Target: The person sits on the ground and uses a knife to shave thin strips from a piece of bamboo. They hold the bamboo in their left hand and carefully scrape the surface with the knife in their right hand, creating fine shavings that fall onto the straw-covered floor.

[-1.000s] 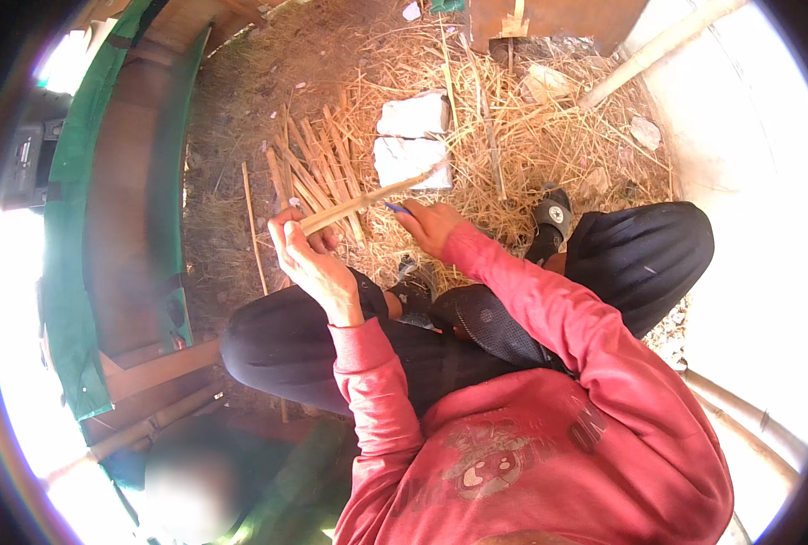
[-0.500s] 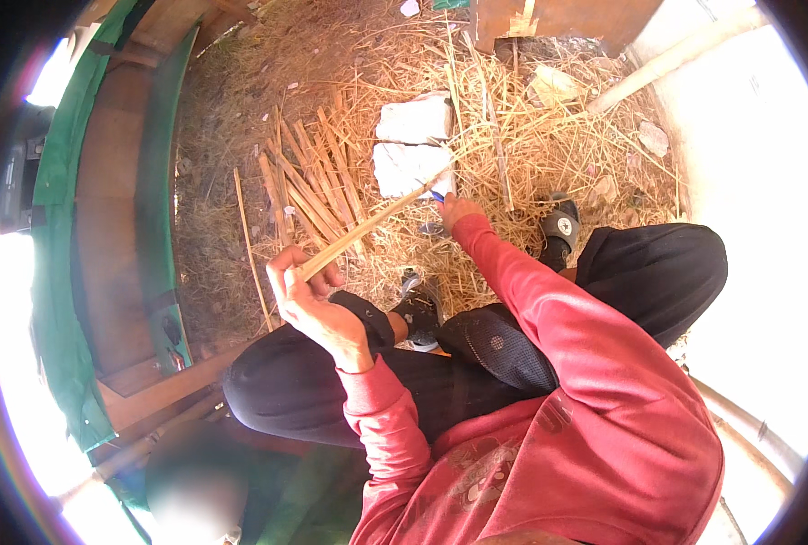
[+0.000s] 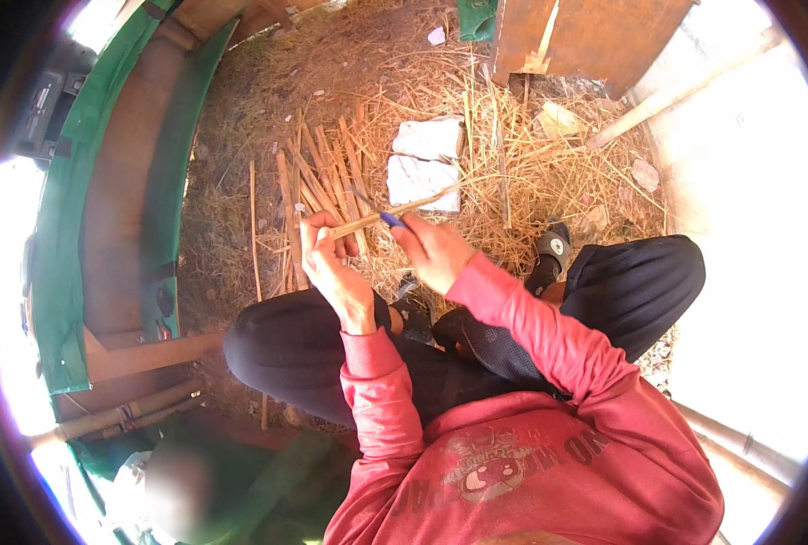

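Note:
My left hand (image 3: 339, 280) is closed around the near end of a pale split strip of bamboo or wood (image 3: 360, 224). The strip slants up to the right, its far end over the lower of two white blocks (image 3: 422, 174). My right hand (image 3: 438, 254) grips a knife by its blue handle (image 3: 391, 220), right beside the strip. Its thin grey blade points up and left across the strip, close to my left fingers. Whether the blade's edge touches the strip, I cannot tell. The upper white block (image 3: 428, 138) lies just beyond.
Several split strips (image 3: 324, 173) lie in a pile left of the blocks. Loose straw and shavings (image 3: 549, 168) cover the ground to the right. A green-edged wooden panel (image 3: 132, 209) stands at left, a brown board (image 3: 586, 45) at far right. A blurred person (image 3: 182, 481) is at lower left.
My right hand has drawn the knife from the strip's far end back toward my left hand. My left hand has shifted slightly right, still holding the strip. The view has tilted a little.

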The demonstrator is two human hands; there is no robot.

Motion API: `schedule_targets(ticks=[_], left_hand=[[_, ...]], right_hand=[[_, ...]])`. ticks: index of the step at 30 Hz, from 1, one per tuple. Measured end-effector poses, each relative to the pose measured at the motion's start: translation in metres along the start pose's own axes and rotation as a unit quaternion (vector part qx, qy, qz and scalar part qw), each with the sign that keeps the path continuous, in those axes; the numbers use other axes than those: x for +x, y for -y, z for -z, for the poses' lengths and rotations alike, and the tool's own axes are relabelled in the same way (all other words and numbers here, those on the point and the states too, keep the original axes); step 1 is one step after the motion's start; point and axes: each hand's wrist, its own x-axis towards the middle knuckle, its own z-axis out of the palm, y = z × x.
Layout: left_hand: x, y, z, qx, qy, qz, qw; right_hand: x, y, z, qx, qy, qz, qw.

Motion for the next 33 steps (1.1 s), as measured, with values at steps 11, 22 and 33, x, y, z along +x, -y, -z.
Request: schedule_targets(ticks=[11,22,33], left_hand=[[-0.001,-0.002,0.000,0.035,-0.003,-0.004,0.999],[0.002,-0.001,-0.008,0.080,-0.002,-0.016,0.997],[0.005,0.002,-0.008,0.075,-0.033,-0.009,0.997]], right_hand=[[0.010,-0.033,-0.047,-0.092,-0.145,0.053,0.984],[0.029,-0.070,-0.050,-0.081,-0.065,-0.122,0.987],[0.055,-0.135,-0.068,-0.122,-0.092,-0.098,0.983]])
